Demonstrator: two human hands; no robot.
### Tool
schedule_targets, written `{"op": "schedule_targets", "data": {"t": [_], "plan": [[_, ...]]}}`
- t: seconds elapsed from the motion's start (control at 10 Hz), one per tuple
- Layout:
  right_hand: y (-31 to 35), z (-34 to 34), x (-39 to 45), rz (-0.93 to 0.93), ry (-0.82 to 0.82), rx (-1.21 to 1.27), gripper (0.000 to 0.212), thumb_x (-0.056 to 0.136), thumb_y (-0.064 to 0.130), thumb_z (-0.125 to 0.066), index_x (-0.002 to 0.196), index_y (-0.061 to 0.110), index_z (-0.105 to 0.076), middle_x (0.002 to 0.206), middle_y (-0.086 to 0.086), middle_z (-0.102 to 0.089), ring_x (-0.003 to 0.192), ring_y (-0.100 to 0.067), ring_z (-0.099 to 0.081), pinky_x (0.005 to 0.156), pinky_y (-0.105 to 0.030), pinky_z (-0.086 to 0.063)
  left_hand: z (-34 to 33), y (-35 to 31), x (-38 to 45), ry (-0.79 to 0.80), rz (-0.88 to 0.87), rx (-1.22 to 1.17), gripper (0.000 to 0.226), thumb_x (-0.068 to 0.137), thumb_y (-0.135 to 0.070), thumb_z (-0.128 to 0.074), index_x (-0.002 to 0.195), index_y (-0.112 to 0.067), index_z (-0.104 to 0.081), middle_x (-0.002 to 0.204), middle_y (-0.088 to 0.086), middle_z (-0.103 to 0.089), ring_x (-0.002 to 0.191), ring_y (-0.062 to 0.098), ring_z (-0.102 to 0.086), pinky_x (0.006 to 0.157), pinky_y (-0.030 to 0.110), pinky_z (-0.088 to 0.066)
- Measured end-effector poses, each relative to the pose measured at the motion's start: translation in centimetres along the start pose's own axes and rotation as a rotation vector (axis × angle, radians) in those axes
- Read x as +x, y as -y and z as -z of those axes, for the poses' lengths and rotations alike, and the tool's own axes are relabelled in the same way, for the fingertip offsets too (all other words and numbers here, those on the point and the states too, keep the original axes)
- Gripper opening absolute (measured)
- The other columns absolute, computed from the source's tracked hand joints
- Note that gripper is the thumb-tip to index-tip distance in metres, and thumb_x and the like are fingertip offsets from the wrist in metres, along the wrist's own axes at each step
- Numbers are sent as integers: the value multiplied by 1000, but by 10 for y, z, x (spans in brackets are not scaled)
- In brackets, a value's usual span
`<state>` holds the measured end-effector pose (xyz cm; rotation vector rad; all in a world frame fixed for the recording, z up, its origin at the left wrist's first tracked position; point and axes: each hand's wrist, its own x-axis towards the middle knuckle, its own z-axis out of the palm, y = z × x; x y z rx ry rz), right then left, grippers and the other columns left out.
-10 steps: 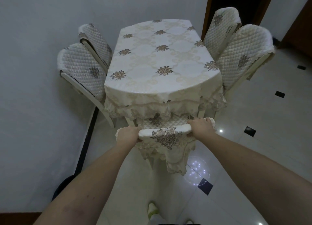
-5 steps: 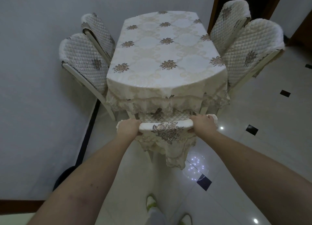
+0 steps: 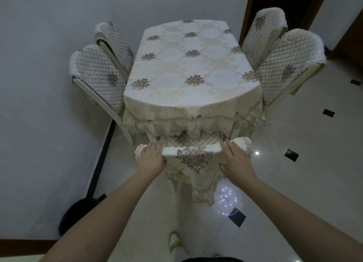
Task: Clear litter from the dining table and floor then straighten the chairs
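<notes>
At the lower middle of the frame the near chair (image 3: 193,153) stands with its seat tucked under the hanging edge of the dining table (image 3: 188,69), only its covered top rail showing. No litter shows on the tablecloth or on the visible floor tiles, so the task looks close to its end, with this chair the last to be squared.

To do the step well, the person would do best to push evenly with both hands so the rail stays parallel to the table's curved near edge — a harder push on one side would skew the chair. The loose embroidered cover hanging from the rail could slide or bunch under the palms, so pressure belongs on the rail beneath it, not on the cloth alone. The chair legs sit on glossy tile and will likely slide easily; a gentle shove should do.

The left hand (image 3: 152,159) lies over the left end of the rail, fingers pointing toward the table and bent over its top. The right hand (image 3: 236,159) lies flatter on the right end, fingers nearly straight, thumb spread below the rail's front edge. Both forearms reach forward from the bottom corners, roughly mirrored. Four other chairs — two at the left, two at the upper right — lean in close beside the table.
</notes>
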<state>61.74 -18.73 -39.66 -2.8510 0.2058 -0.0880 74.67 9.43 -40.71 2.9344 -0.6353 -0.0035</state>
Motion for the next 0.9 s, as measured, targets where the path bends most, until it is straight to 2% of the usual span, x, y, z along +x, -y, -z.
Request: {"op": "schedule_targets", "data": {"t": [0.1,0.2,0.3,0.4,0.5,0.6,0.7,0.8,0.9], "plan": [[1,-6,-15,61,-110,47,73,85,31,-65,147,17,-29,154,-7,-29,141,-24,-25,114,-46,-23,2,-11,-34,4,-91,-24,92,74,-36,-70,149,-12,-24,153,9,-33,141,33,-28,111,50,-27],[6,-10,-20,98,-141,60,67,87,36,-63,145,16,-35,151,-7,-35,139,-24,-30,115,-45,-22,4,-18,-58,-2,-171,-67,86,86,-53,-46,153,-19,-7,160,1,-10,147,23,-8,117,43,-13],[8,-8,-19,74,-115,54,62,90,37,-58,144,14,-37,151,-9,-36,139,-27,-31,114,-40,-15,5,-22,-64,4,-147,-68,79,89,-61,-33,153,-21,-9,158,-2,-3,146,17,-3,119,39,-8],[8,-5,-15,75,-102,61,59,90,36,-58,142,13,-42,148,-12,-40,137,-30,-36,112,-45,-23,12,-32,-62,53,-75,-90,81,86,-66,-23,153,-23,-10,160,-2,-5,147,18,-5,119,41,-13],[6,-4,-9,86,-87,29,57,86,30,-65,137,9,-48,142,-17,-47,131,-34,-44,108,-50,-31,28,-42,-55,128,-2,-46,88,80,-73,-8,153,-25,-10,161,-2,-6,147,17,-7,117,37,-9],[10,2,-9,75,-30,5,58,91,29,-59,143,10,-40,148,-16,-39,137,-31,-35,112,-47,-27,41,-50,-54,181,42,13,73,93,-65,-23,153,-25,-12,161,-1,-10,147,17,-12,117,40,-13],[17,16,-8,54,47,-19,60,96,36,-47,149,16,-26,155,-8,-27,143,-23,-24,115,-40,-19,53,-59,-48,253,86,76,68,96,-59,-25,152,-21,-18,160,3,-17,143,23,-24,114,44,-22],[22,30,-6,11,158,-48,63,96,44,-42,151,20,-19,158,-4,-20,143,-19,-22,117,-39,-12,66,-69,-38,285,102,95,64,96,-60,-23,140,-16,-37,147,11,-40,128,29,-44,101,46,-36],[30,43,-15,-49,200,-42,64,96,49,-39,151,25,-18,158,-2,-20,143,-20,-22,117,-41,-11,74,-68,-46,281,103,109,64,94,-61,-15,142,-23,-35,136,10,-51,121,30,-48,100,49,-34]]}}
